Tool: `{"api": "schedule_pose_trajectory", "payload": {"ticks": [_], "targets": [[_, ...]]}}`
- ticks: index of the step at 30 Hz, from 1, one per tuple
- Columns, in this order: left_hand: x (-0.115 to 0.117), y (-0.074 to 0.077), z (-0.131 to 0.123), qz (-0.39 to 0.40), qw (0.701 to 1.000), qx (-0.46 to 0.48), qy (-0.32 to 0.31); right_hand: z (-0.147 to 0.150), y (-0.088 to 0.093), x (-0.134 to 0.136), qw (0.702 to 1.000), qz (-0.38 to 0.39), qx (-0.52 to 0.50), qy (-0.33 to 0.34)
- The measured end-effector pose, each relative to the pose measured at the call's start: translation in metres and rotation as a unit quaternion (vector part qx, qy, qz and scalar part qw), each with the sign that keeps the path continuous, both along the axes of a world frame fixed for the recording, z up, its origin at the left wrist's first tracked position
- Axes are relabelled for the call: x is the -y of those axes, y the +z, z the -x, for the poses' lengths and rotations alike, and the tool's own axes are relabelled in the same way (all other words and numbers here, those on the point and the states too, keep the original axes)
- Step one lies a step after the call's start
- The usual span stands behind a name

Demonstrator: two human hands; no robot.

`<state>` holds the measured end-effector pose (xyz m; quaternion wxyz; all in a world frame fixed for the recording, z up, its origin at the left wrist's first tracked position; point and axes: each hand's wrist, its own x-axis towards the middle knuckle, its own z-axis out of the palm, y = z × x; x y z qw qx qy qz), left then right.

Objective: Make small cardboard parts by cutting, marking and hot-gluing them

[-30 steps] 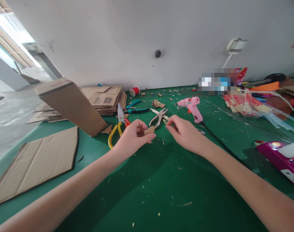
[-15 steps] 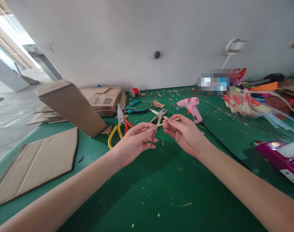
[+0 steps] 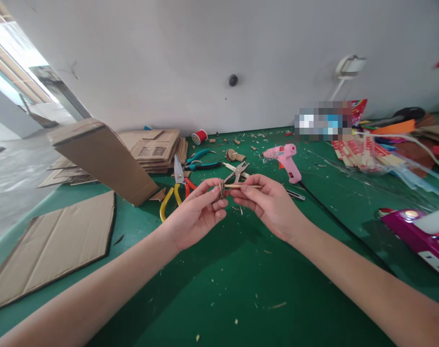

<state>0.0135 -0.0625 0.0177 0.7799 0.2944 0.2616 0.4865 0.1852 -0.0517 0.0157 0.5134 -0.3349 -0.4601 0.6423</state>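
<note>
Between the thumb and fingers of my left hand (image 3: 199, 209) is a small round cardboard disc (image 3: 221, 190), turned edge-on. My right hand (image 3: 264, 202) pinches a thin wooden stick (image 3: 235, 186), held roughly level. The stick's left end meets the disc; whether it goes into it I cannot tell. Both hands are above the green table, close together. Just behind them lie metal-jawed pliers (image 3: 238, 172), partly covered by my fingers. Left of these are shears with yellow and red handles (image 3: 176, 195), partly behind my left hand.
A pink glue gun (image 3: 287, 161) with a black cord lies to the right. Cardboard stacks (image 3: 161, 152), a folded cardboard piece (image 3: 107, 161) and a flat sheet (image 3: 56, 241) are on the left. Red thread (image 3: 199, 137), teal-handled pliers (image 3: 205, 166) and a purple device (image 3: 418, 236) are also on the table.
The disc has turned edge-on in my left hand. My right hand has moved slightly left and down, bringing the stick more level against the disc.
</note>
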Motion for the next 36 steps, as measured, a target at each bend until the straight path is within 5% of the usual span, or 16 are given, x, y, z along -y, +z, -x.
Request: {"api": "schedule_pose_trajectory", "payload": {"ticks": [3, 6, 11, 14, 16, 22, 25, 29, 36], "targets": [[0.0, -0.001, -0.001, -0.003, 1.0, -0.01, 0.026, 0.0, -0.003, 0.002, 0.992, -0.059, 0.112, -0.017], [-0.001, -0.001, -0.001, -0.022, 0.997, -0.052, 0.042, 0.0, -0.007, 0.004, 0.948, -0.176, 0.261, -0.037], [-0.001, 0.0, -0.003, -0.091, 0.987, -0.121, 0.047, -0.004, -0.01, 0.003, 0.797, -0.375, 0.442, -0.168], [-0.001, 0.0, -0.004, -0.124, 0.978, -0.158, 0.054, -0.009, -0.008, 0.002, 0.721, -0.417, 0.518, -0.195], [-0.001, 0.0, -0.004, -0.122, 0.973, -0.184, 0.071, -0.011, -0.005, 0.002, 0.74, -0.401, 0.514, -0.168], [-0.001, -0.001, -0.003, -0.099, 0.966, -0.225, 0.08, -0.012, 0.0, 0.003, 0.911, -0.269, 0.308, -0.053], [-0.002, -0.003, -0.002, -0.107, 0.964, -0.233, 0.076, -0.011, -0.001, 0.005, 0.94, -0.226, 0.256, -0.018], [-0.001, -0.004, -0.002, -0.12, 0.959, -0.247, 0.072, -0.01, -0.002, 0.008, 0.913, -0.276, 0.3, -0.02], [0.002, -0.004, -0.006, -0.134, 0.946, -0.285, 0.076, -0.007, -0.006, 0.009, 0.789, -0.386, 0.474, -0.066]]}}
